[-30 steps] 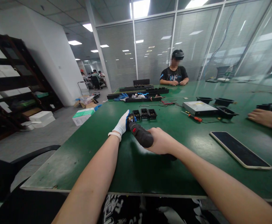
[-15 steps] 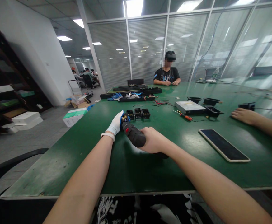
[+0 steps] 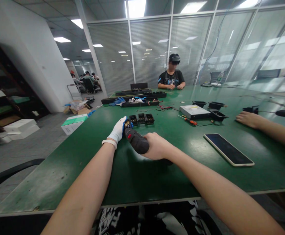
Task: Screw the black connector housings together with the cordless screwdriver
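Centre frame, on a green table (image 3: 83, 169): gloved left hand (image 3: 118, 130) clamped around a small black part (image 3: 127, 124), right hand (image 3: 157, 147) wrapped tight on the grip of a black electric screwdriver (image 3: 136, 142), its nose pressed into that part. Just right of the glove, three more black parts (image 3: 142, 118) in a row. Lower right, a phone (image 3: 228, 149) lying face up; beyond it a silver drive (image 3: 194, 111) and a red-handled screwdriver (image 3: 188, 121). Far right, a co-worker's hand (image 3: 248, 118) flat on the table. Compared with a second ago: same grip, same contact of tool and part, only the viewpoint swung rightward. Probably mid-fastening, nothing released.
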The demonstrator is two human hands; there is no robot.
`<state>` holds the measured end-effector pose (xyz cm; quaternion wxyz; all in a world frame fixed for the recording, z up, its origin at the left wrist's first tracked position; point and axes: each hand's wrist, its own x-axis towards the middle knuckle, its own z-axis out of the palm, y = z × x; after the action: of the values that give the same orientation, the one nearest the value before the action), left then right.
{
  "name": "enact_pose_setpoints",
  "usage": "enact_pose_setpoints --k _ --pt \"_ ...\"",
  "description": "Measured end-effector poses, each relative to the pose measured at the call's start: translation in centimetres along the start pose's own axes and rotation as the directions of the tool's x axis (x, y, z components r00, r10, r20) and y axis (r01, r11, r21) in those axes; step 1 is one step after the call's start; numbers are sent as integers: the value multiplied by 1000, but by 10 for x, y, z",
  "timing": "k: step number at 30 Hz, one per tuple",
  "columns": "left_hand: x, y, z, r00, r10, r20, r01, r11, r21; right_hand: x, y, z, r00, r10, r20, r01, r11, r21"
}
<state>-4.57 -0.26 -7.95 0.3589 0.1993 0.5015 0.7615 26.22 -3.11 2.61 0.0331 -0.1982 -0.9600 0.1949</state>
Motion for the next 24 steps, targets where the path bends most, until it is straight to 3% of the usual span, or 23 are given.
enact_pose_setpoints --k 13,24 --pt "-15 7 8 999 -47 -8 46 998 -32 2 5 5 1000 13 -17 -12 999 48" --pt "-14 7 8 999 1 -33 -2 1000 -30 3 7 6 1000 -3 -24 4 999 36"
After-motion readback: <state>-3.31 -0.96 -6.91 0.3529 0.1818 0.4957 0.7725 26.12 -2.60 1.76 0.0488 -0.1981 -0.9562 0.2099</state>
